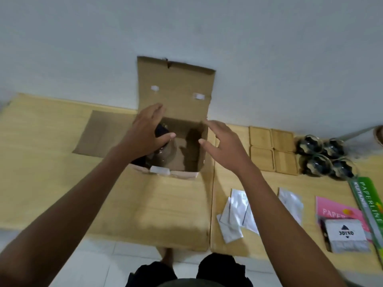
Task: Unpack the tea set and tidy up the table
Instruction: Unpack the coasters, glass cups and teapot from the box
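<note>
An open cardboard box (176, 204) stands on the wooden table (41, 162), its back flap upright against the wall. Inside at the left sits a glass teapot (165, 150) with a dark lid, partly hidden by my left hand (145, 133), which grips its top. My right hand (223, 146) hovers open over the box's right edge, holding nothing. To the right lie several wooden coasters (271, 150) in a square and several glass cups with dark insides (325, 156) grouped together.
White plastic wrappers (238, 212) lie on the table right of the box. Further right are a pink Paperline pad (337, 212), a green Paperline pack (371, 201) and a Joyko box (346, 235). The wall stands close behind. My legs show at the table's near edge.
</note>
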